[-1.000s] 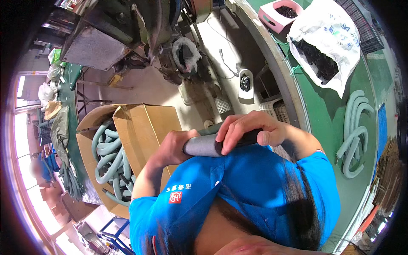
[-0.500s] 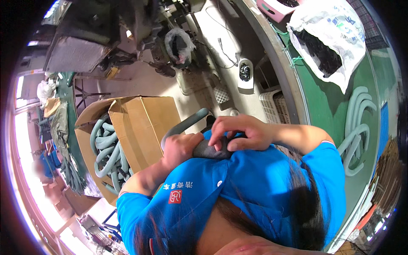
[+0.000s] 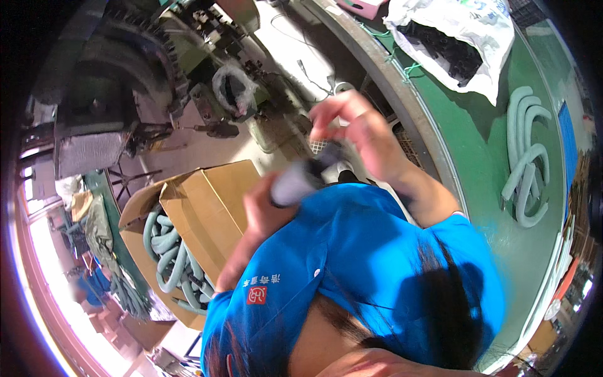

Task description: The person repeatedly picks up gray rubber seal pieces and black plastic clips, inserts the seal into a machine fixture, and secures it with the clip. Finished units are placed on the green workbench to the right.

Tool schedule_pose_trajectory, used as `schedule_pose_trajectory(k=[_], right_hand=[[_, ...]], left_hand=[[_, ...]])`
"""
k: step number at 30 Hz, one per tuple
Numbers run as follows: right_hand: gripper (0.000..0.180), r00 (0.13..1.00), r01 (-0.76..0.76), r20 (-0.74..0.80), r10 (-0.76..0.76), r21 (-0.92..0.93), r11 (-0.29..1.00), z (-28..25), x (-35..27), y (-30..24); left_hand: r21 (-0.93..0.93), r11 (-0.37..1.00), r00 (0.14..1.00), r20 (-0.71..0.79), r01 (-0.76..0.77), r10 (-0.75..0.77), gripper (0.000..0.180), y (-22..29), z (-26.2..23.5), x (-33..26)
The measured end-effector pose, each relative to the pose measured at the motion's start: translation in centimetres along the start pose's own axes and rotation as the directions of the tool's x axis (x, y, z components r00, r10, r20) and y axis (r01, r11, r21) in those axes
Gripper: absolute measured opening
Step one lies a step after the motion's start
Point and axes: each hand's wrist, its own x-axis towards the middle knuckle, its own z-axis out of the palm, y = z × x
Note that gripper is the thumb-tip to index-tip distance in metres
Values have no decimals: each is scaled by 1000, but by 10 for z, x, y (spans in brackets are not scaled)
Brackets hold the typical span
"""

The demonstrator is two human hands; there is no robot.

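Observation:
My left hand is closed around a grey foam-covered tube, held in front of my chest. The tube's thick end faces up, smeared by motion, and the rest of it is hidden. A dark part shows at the tube's far side; its kind is too blurred to tell. Just beyond it, my right hand is raised, apart from the tube, with its blurred fingers spread and nothing visible in them.
To the left stands an open cardboard box full of bent grey-green foam tubes. On the green worktable at right lie several curved foam tubes and a white bag of black parts. Dark machinery is at far left.
My right hand has left the tube and moved up and away. My left hand has turned the tube, so its long curved part no longer shows. The whole view has shifted.

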Motion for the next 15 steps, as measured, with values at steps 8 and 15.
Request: schedule_pose_trajectory(k=[8, 15], right_hand=[[60, 725, -192, -676, 132, -14, 981, -96, -73, 78], [28, 949, -305, 187, 255, 333, 892, -7, -64, 76]], left_hand=[[-986, 83, 899, -168, -147, -405, 30, -62, -60, -10], [-538, 320, 509, 249, 780, -824, 26, -129, 40, -16]])
